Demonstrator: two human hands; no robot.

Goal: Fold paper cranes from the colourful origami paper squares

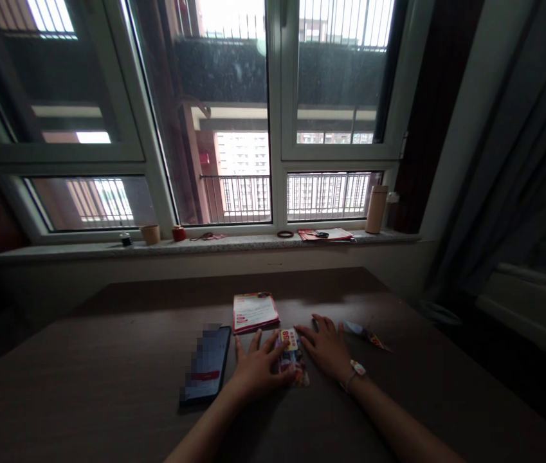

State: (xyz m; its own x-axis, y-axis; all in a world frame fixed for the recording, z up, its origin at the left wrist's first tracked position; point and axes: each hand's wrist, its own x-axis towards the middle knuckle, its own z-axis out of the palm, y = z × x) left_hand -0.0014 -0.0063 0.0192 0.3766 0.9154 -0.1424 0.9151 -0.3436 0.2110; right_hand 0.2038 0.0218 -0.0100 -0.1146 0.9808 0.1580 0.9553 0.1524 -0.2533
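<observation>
A small colourful printed packet (293,361) with red lettering on a pale label lies flat on the table in front of me. My left hand (259,363) rests over its left side, fingers spread, with the index finger and thumb reaching onto it. On the other side, my right hand (327,347) lies with fingers apart; its index fingertip comes to the packet's upper right edge. A bracelet (355,370) circles the right wrist. Left of my left hand is a dark phone (208,366), its screen partly blurred out. Just beyond the fingers sits a stack of printed cards (255,312).
Right of my right hand lies a crumpled wrapper-like scrap (367,334) on the brown table (123,360). Along the windowsill (248,242) stand a tan cup (150,235), a red jar (179,233), a tape roll (285,235), papers (335,235) with scissors (321,235), and a bottle (376,209).
</observation>
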